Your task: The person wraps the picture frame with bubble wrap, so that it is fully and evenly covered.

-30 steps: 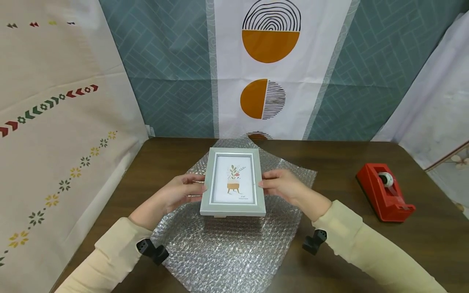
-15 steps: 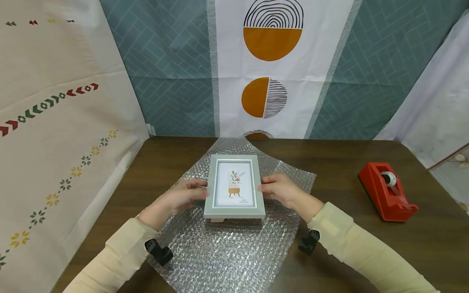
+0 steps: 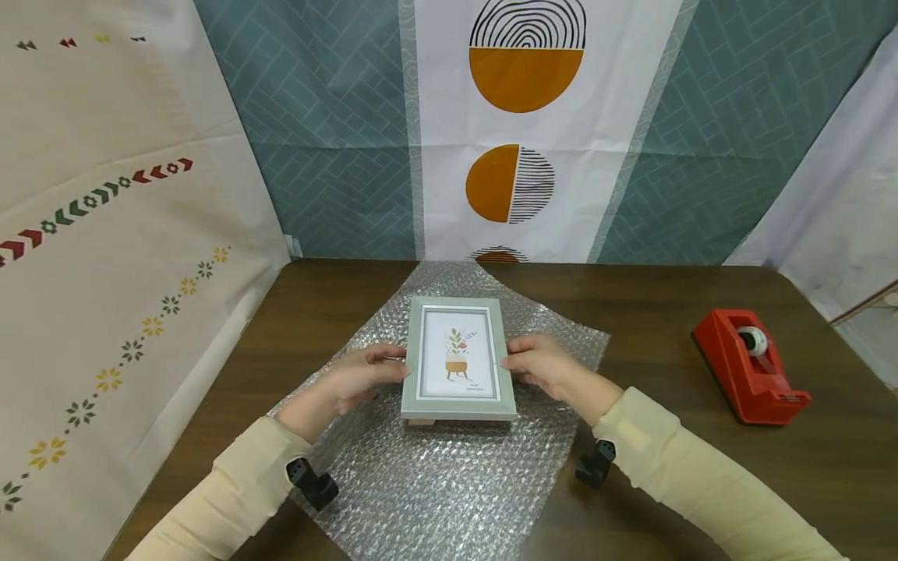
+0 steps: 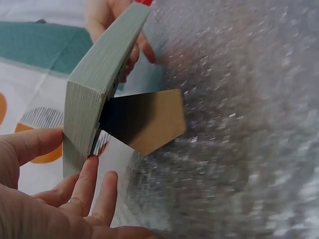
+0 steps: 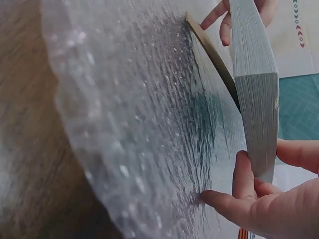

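Between both hands a pale grey-green picture frame [image 3: 459, 411] is held face up, with a potted-plant print behind its front. My left hand [image 3: 361, 379] pinches its left side, thumb on the front edge and fingers behind. On the opposite side my right hand [image 3: 546, 363] pinches it the same way. Beneath lies a sheet of bubble wrap [image 3: 449, 491]. The left wrist view shows the frame's brown stand [image 4: 159, 122] sticking out from the back toward the wrap. From the right wrist, that stand appears edge-on, its tip close to or touching the wrap.
A red tape dispenser [image 3: 754, 374] with a roll of tape stands at the right of the dark wooden table [image 3: 652, 312]. Patterned cloths hang behind the table and at the left. The wrap's far corner reaches the table's back edge.
The picture frame has come down a little toward the bubble wrap, held by both hands throughout. The view has shifted slightly, so the scene sits a bit further right.
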Motion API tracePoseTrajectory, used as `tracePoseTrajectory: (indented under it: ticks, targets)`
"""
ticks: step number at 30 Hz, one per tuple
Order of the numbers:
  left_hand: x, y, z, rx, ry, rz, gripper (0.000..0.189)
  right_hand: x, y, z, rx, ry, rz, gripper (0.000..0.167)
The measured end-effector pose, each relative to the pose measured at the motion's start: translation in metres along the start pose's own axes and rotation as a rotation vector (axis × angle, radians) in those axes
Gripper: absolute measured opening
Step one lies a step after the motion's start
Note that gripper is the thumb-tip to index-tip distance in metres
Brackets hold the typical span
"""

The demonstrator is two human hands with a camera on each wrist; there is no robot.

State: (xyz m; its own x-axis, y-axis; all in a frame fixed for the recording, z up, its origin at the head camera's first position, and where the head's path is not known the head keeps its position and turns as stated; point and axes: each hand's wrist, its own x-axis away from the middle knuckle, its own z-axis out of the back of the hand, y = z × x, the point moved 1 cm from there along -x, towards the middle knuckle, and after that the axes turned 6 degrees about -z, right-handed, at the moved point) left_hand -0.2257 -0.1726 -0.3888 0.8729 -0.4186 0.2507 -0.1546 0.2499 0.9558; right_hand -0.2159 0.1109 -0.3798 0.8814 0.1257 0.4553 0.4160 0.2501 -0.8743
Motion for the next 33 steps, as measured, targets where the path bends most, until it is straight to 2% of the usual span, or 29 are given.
tracePoseTrajectory:
  ticks: [5, 15, 26, 33]
  targets:
    - [-0.005, -0.008, -0.011, -0.016, 0.016, -0.044, 0.055, 0.001, 0.004, 0.007, 0.028, 0.002, 0.013, 0.043]
    - [-0.016, -0.009, -0.028, -0.020, 0.039, -0.045, 0.050, 0.004, 0.012, 0.024, 0.058, 0.044, -0.006, 0.045]
    - [-0.023, -0.009, -0.038, 0.021, 0.019, -0.017, 0.053, 0.005, 0.018, 0.030, 0.143, 0.135, -0.065, 0.042]
    - [-0.027, -0.005, -0.044, -0.020, 0.027, 0.006, 0.051, 0.007, 0.019, 0.032, 0.154, 0.177, -0.084, 0.040]
